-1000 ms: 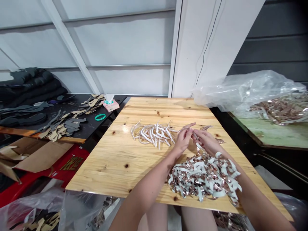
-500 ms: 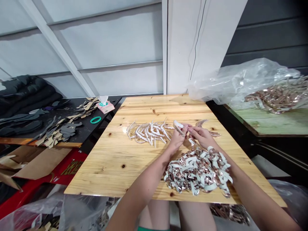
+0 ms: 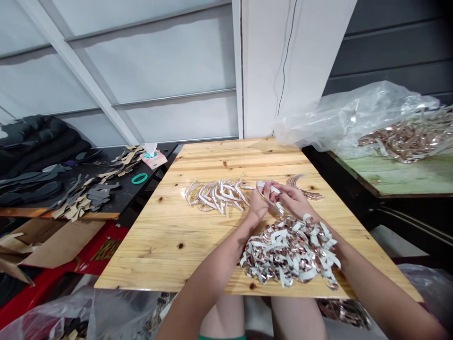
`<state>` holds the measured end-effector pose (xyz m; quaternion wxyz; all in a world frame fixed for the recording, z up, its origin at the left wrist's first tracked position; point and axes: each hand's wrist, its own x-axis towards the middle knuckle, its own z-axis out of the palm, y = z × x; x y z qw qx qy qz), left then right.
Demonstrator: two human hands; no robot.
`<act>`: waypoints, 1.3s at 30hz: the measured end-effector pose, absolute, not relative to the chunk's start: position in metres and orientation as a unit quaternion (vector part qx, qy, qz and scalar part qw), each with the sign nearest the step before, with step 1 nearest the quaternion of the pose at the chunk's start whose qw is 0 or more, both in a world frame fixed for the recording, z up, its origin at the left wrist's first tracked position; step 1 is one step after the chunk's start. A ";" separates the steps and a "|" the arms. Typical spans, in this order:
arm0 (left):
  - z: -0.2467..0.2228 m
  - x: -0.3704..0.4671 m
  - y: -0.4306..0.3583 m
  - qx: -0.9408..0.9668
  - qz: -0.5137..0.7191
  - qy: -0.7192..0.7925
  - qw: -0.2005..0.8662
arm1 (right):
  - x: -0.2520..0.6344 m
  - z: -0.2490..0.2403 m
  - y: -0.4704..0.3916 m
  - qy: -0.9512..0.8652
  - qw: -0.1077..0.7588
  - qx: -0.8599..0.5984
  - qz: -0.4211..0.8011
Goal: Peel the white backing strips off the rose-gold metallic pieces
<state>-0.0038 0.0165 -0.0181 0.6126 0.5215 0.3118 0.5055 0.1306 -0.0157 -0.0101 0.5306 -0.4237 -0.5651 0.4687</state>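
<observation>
My left hand [image 3: 261, 199] is closed on a curved strip [image 3: 262, 186], white on one face and shiny copper on the other. Beside it, with fingertips close to the same strip, my right hand [image 3: 290, 198] is closed too; its fingers pinch at the strip's end. Just below both hands lies a heap of curled white-and-copper strips [image 3: 290, 252]. To the left, long curved strips [image 3: 219, 194] are spread loosely across the wooden table [image 3: 152, 250]. A small bundle of strips [image 3: 306, 189] lies behind my right hand.
On the black table [image 3: 106, 160] at left are dark and tan cut pieces [image 3: 83, 200], a green ring [image 3: 139, 178] and a tissue pack [image 3: 154, 158]. A clear plastic bag [image 3: 339, 118] with copper strips [image 3: 406, 141] rests on the right-hand table. A cardboard box [image 3: 60, 241] stands lower left.
The strip in my hands has turned, its raised end dropping lower and a length now hanging down toward the heap. My fingers have shifted slightly. The view has moved a little.
</observation>
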 end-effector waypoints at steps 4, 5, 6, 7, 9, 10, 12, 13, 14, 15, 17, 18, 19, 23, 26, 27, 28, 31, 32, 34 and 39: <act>-0.014 -0.008 0.016 0.547 0.518 0.301 0.585 | 0.131 -0.014 -0.014 -0.482 0.564 -0.398 0.540; -0.013 -0.008 0.015 0.545 0.528 0.308 0.574 | 0.131 -0.014 -0.015 -0.481 0.564 -0.397 0.542; -0.012 -0.008 0.014 0.543 0.534 0.313 0.568 | 0.132 -0.013 -0.015 -0.490 0.560 -0.401 0.535; -0.012 -0.008 0.013 0.543 0.534 0.315 0.566 | 0.132 -0.012 -0.015 -0.505 0.552 -0.407 0.524; -0.010 -0.008 0.011 0.548 0.525 0.322 0.566 | 0.133 -0.010 -0.016 -0.533 0.537 -0.413 0.506; -0.010 -0.008 0.011 0.553 0.523 0.332 0.557 | 0.134 -0.009 -0.016 -0.541 0.533 -0.411 0.504; -0.010 -0.009 0.011 0.571 0.531 0.371 0.504 | 0.135 -0.009 -0.017 -0.545 0.532 -0.404 0.507; -0.010 -0.010 0.012 0.582 0.535 0.392 0.470 | 0.136 -0.009 -0.018 -0.546 0.532 -0.401 0.508; -0.011 -0.011 0.014 0.592 0.536 0.410 0.442 | 0.136 -0.009 -0.018 -0.549 0.532 -0.399 0.506; -0.012 -0.013 0.015 0.599 0.534 0.423 0.421 | 0.136 -0.009 -0.019 -0.552 0.533 -0.398 0.502; -0.014 -0.015 0.019 0.602 0.530 0.441 0.402 | 0.134 -0.007 -0.021 -0.562 0.537 -0.399 0.487; -0.014 -0.016 0.020 0.599 0.534 0.446 0.397 | 0.133 -0.005 -0.023 -0.567 0.537 -0.400 0.479; -0.015 -0.017 0.021 0.596 0.542 0.449 0.387 | 0.131 -0.003 -0.024 -0.573 0.538 -0.401 0.472; -0.014 -0.016 0.019 0.618 0.560 0.421 0.356 | 0.126 0.007 -0.032 -0.608 0.529 -0.407 0.429; -0.009 -0.015 0.012 0.650 0.529 0.364 0.406 | 0.128 0.014 -0.035 -0.627 0.527 -0.411 0.401; -0.007 -0.014 0.010 0.656 0.514 0.342 0.434 | 0.129 0.015 -0.035 -0.629 0.526 -0.410 0.399; -0.005 -0.015 0.007 0.660 0.500 0.321 0.460 | 0.130 0.016 -0.035 -0.630 0.526 -0.409 0.399; -0.001 -0.018 0.003 0.674 0.470 0.280 0.496 | 0.132 0.017 -0.035 -0.628 0.524 -0.410 0.404; 0.000 -0.019 0.003 0.683 0.460 0.274 0.497 | 0.132 0.016 -0.034 -0.628 0.524 -0.411 0.404; 0.001 -0.023 0.004 0.700 0.438 0.270 0.496 | 0.133 0.015 -0.034 -0.629 0.522 -0.413 0.402; -0.001 -0.027 0.011 0.726 0.405 0.256 0.492 | 0.137 0.011 -0.034 -0.644 0.503 -0.412 0.404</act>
